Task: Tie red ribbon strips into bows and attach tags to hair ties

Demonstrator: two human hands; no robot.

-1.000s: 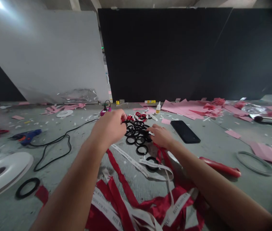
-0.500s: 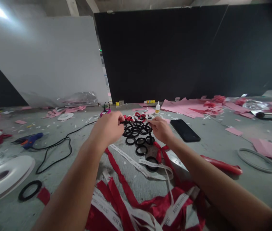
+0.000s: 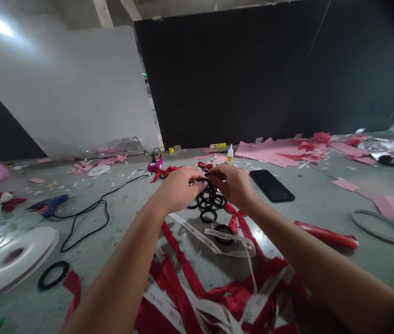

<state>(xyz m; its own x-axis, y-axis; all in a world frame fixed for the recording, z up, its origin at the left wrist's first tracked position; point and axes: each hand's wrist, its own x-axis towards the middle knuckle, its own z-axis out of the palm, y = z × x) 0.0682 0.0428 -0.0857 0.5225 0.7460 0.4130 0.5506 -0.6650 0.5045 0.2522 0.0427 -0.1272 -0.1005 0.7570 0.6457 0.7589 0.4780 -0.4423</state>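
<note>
Over a pile of black rings (image 3: 206,202), my left hand (image 3: 180,188) has its thumb and fingers closed on one black ring (image 3: 208,180). My right hand (image 3: 234,186) is close beside it, fingers bent and pinched at the far side of that ring; its fingertips are partly hidden, so I cannot tell whether it grips the ring too. Nearer to me lies a loose black ring (image 3: 208,216). White printed ribbon (image 3: 197,234) crosses another ring, and red ribbon (image 3: 179,260) is heaped between my forearms.
A black phone (image 3: 272,185) and a red-handled tool (image 3: 327,234) lie to the right. On the left are a blue glue gun (image 3: 48,205) with its cable, a white ribbon spool (image 3: 36,250) and another black ring (image 3: 53,275). A small glue bottle (image 3: 230,153) and pink paper (image 3: 262,152) sit farther back.
My hands have come together over the pile. The left moved right and a black ring now shows in its fingers; the view shifted slightly.
</note>
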